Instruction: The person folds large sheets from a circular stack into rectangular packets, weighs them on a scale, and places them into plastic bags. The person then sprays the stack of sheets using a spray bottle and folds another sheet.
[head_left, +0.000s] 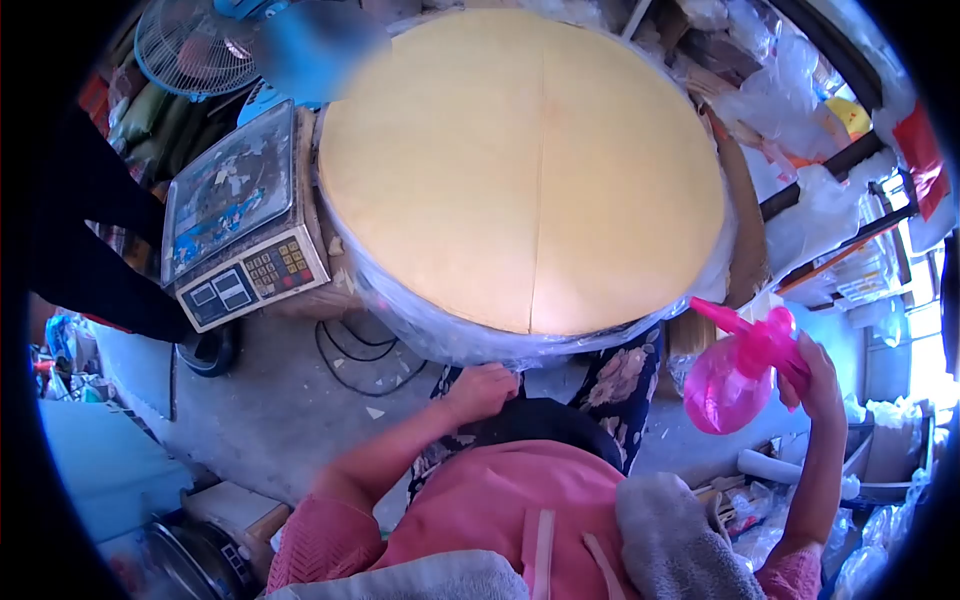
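A large round, pale yellow board (450,180) with a seam down its middle lies in front of me, with clear plastic film (440,335) around its edge. My right hand (818,380) grips a translucent pink spray bottle (722,395), held to the right of the board with its nozzle toward the board's rim. Over my lap, just below the near edge of the film, my left hand (482,394) is closed with its fingers curled. What those fingers hold, if anything, is hidden.
A digital scale (240,215) stands left of the board, near another person's dark-clothed legs (110,235). At the upper left is a fan (200,50). Black cable (365,360) lies on the floor, and plastic bags (780,90) crowd the right side.
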